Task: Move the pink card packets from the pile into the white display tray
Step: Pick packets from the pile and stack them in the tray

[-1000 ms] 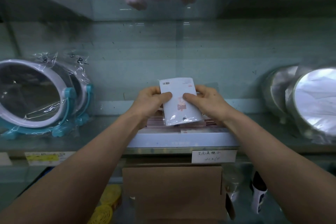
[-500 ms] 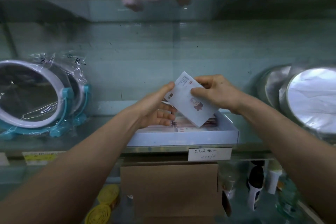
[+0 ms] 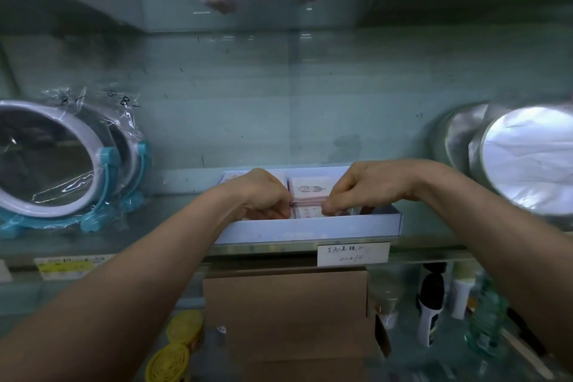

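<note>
The white display tray (image 3: 307, 230) stands on the glass shelf in the middle. Pink card packets (image 3: 311, 190) lie flat inside it, with more at the back left corner (image 3: 231, 177). Both my hands are down inside the tray. My left hand (image 3: 263, 194) and my right hand (image 3: 361, 187) pinch the two ends of a pink packet (image 3: 307, 212) lying near the tray's front wall. My fingertips are curled down onto it. The front wall hides the lower part of that packet.
Bagged round mirrors with blue stands (image 3: 62, 161) stand at the left. Silver wrapped round items (image 3: 524, 158) stand at the right. A handwritten label (image 3: 353, 253) hangs on the shelf edge. Below are a brown box (image 3: 288, 313), yellow rolls (image 3: 176, 347) and bottles (image 3: 431, 304).
The packet I held up tilted in front of the tray has come down into the tray. Both hands lowered with it and now sit inside the tray.
</note>
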A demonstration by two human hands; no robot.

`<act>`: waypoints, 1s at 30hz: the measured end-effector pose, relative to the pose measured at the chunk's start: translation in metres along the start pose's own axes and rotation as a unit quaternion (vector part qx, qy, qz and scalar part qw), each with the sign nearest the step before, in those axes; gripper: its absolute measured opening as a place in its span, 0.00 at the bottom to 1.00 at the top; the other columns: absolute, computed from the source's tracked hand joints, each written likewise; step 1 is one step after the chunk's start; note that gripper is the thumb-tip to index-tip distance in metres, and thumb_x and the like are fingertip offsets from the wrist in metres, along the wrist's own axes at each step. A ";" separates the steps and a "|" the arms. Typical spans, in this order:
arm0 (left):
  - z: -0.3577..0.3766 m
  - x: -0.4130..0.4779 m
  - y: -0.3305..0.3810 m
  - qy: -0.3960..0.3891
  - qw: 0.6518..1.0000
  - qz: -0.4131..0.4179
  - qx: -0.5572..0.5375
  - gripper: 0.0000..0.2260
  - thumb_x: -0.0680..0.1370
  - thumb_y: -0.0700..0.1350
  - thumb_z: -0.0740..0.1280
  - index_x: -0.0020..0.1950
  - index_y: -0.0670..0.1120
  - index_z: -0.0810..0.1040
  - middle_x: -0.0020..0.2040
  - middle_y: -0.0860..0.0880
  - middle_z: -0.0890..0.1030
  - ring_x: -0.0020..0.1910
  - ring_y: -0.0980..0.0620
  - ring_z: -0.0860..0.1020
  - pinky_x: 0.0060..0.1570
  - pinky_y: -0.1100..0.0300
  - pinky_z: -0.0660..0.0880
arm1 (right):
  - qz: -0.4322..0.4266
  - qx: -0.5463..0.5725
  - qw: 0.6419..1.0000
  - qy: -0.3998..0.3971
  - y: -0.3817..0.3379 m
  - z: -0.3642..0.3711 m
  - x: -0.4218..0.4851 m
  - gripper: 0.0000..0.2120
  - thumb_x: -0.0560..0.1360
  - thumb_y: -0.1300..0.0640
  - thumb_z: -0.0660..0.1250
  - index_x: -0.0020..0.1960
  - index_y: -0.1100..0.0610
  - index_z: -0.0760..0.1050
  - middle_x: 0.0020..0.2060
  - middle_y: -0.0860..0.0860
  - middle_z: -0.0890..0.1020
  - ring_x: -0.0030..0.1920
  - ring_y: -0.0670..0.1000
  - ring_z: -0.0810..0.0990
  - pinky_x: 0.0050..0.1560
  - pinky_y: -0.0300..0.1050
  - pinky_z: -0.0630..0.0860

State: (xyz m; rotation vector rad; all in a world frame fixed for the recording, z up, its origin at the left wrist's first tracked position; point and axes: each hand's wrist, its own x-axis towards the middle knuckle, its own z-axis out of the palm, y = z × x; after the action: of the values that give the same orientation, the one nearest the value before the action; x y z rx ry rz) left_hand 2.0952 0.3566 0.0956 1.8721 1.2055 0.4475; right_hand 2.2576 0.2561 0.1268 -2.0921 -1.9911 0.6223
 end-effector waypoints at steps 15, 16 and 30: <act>0.003 -0.011 0.009 -0.016 0.980 0.025 0.194 0.13 0.69 0.50 0.75 0.51 0.48 0.84 0.49 0.52 0.83 0.50 0.52 0.80 0.57 0.56 0.77 | 0.073 -0.077 0.993 -0.054 -0.008 0.002 0.018 0.16 0.70 0.50 0.74 0.56 0.47 0.74 0.59 0.48 0.75 0.56 0.51 0.77 0.59 0.46 0.77; 0.005 -0.011 0.010 -0.012 0.978 0.035 0.205 0.14 0.70 0.51 0.74 0.53 0.49 0.83 0.51 0.53 0.82 0.51 0.53 0.79 0.57 0.57 0.76 | 0.074 -0.078 0.993 -0.056 -0.009 0.003 0.019 0.15 0.70 0.50 0.74 0.54 0.47 0.74 0.58 0.48 0.75 0.55 0.51 0.77 0.58 0.46 0.78; 0.013 -0.010 0.009 0.187 0.861 0.125 0.456 0.16 0.77 0.48 0.64 0.65 0.49 0.74 0.63 0.45 0.71 0.62 0.43 0.71 0.56 0.52 0.70 | -0.010 -0.154 0.983 0.103 -0.007 0.017 0.028 0.12 0.76 0.54 0.66 0.59 0.48 0.79 0.59 0.46 0.78 0.58 0.51 0.76 0.60 0.44 0.72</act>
State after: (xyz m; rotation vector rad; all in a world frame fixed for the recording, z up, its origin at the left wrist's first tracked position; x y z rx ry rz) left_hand 2.1041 0.3404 0.0962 2.8780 1.6063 0.4240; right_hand 2.2446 0.2814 0.1102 -2.1924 -2.0926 0.0888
